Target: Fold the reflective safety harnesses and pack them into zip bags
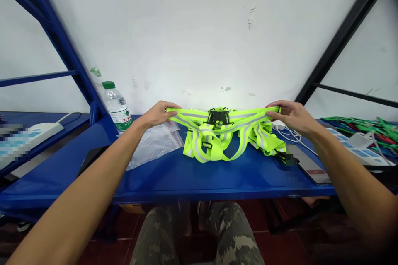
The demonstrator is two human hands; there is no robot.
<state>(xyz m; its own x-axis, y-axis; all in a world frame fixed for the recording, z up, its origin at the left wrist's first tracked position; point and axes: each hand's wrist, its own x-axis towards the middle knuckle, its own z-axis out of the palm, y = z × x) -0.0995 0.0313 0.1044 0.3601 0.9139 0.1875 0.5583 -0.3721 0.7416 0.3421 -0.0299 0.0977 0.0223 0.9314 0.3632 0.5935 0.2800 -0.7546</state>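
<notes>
Fingers (174,107) closed: left hand (157,115) and right hand (290,116) grip opposite ends of neon-yellow reflective webbing vest (202,147), long axis running side-to-side between them, over blue metal shelf (217,182).

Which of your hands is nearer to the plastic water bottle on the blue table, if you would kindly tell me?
Left. The left hand is just right of the plastic water bottle, not touching it; the right hand is much farther, beyond the reflective vest, at its opposite end.
</notes>
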